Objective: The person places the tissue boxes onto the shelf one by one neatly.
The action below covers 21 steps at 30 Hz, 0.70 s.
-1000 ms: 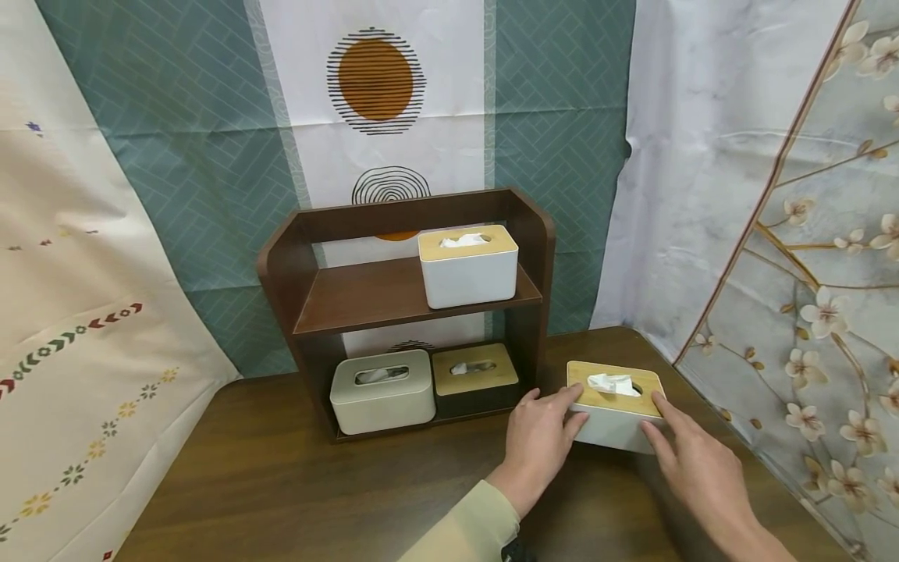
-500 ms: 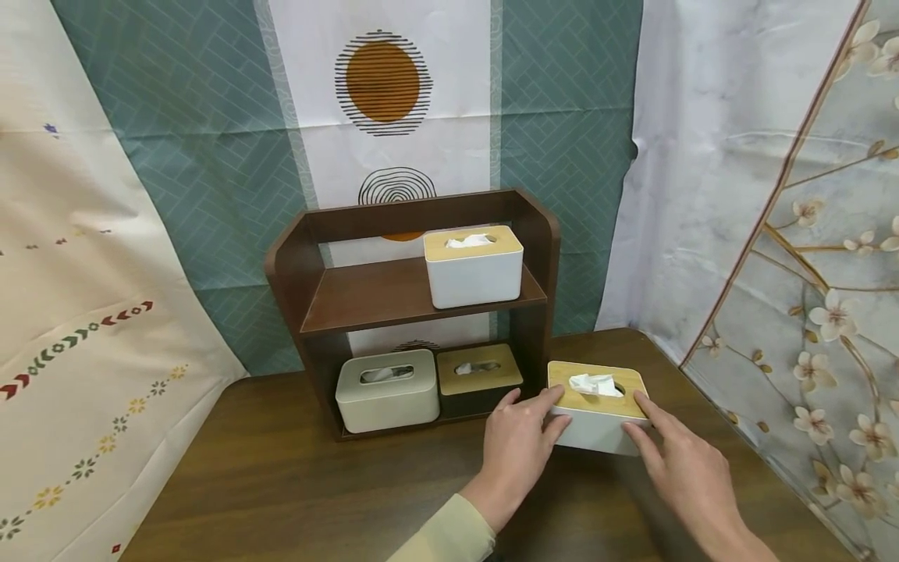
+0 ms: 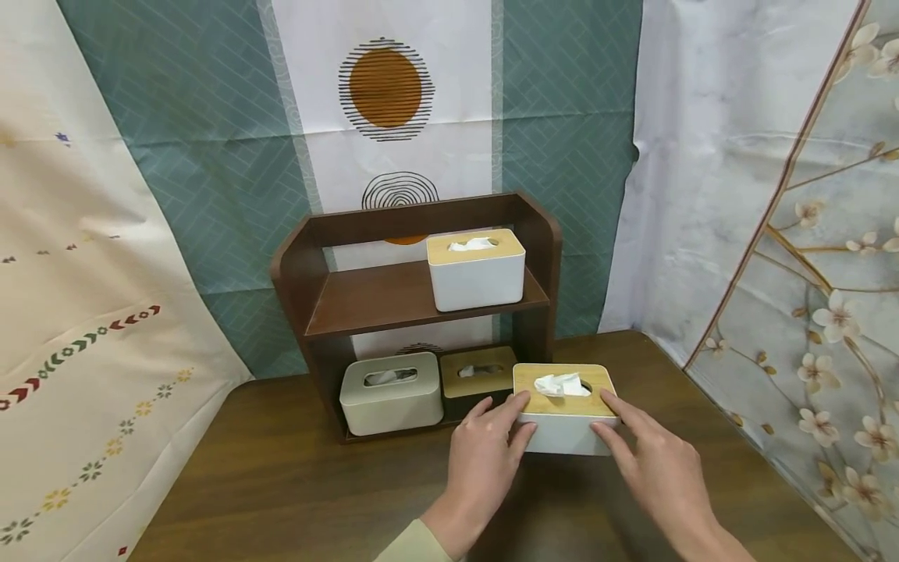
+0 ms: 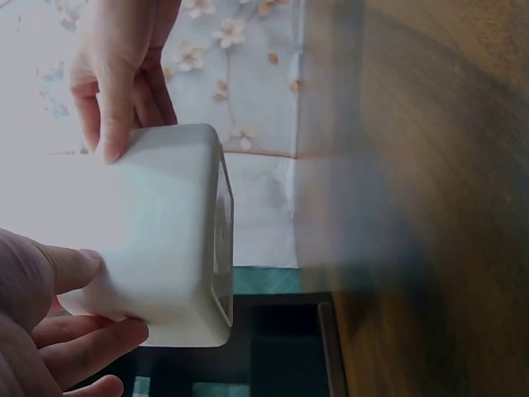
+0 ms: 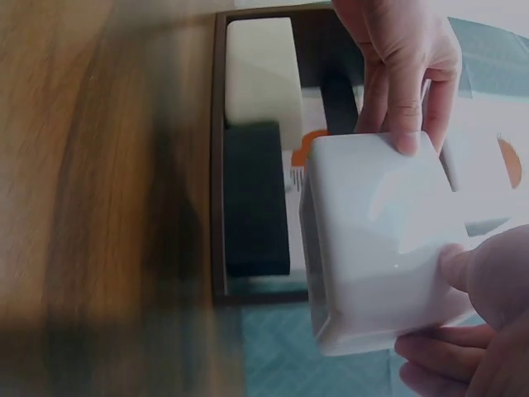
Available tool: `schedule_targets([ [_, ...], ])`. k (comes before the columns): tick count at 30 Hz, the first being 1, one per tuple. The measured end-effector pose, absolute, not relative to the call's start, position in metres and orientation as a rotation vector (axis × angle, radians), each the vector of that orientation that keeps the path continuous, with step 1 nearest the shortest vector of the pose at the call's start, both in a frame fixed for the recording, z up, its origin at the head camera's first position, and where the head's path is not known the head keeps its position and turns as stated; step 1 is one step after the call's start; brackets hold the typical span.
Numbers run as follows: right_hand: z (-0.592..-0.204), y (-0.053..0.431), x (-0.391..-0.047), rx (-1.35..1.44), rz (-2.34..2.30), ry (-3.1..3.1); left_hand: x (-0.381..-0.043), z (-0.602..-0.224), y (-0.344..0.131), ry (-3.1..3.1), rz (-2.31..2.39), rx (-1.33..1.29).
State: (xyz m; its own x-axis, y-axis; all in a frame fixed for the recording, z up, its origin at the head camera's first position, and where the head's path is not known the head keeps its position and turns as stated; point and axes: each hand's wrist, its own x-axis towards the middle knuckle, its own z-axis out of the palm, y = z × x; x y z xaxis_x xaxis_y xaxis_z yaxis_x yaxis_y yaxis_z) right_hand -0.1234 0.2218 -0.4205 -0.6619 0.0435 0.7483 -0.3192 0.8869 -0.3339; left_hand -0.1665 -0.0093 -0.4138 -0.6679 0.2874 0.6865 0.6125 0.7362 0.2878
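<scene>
Between my two hands is a white tissue box (image 3: pixel 569 434) with a light wooden lid and a white tissue poking from its slot. My left hand (image 3: pixel 483 462) grips its left end, and my right hand (image 3: pixel 659 468) grips its right end, thumbs on the front face. Seen from the left wrist, the white box (image 4: pixel 161 223) is off the table, with fingers at both ends. The right wrist view shows the same box (image 5: pixel 388 240) in front of the shelf. In the head view it overlaps the shelf's lower right corner.
A dark brown two-tier shelf (image 3: pixel 365 300) stands on the wooden table (image 3: pixel 281 484). Its upper tier holds a taller white tissue box (image 3: pixel 477 282) at the right. Below sit a grey-beige tissue box (image 3: pixel 392 406) and a black one with a wooden lid (image 3: pixel 474 400).
Both hands have carried the white tissue box leftward, from the right of the shelf to its lower right corner. The head view has shifted slightly; the other boxes stay in place.
</scene>
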Motion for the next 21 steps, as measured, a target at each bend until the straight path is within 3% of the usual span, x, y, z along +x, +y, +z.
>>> schedule_targets([
  [21,-0.402,0.175,-0.130,0.421,0.631,-2.153,-0.141,-0.396,-0.074,-2.222,-0.627,-0.509],
])
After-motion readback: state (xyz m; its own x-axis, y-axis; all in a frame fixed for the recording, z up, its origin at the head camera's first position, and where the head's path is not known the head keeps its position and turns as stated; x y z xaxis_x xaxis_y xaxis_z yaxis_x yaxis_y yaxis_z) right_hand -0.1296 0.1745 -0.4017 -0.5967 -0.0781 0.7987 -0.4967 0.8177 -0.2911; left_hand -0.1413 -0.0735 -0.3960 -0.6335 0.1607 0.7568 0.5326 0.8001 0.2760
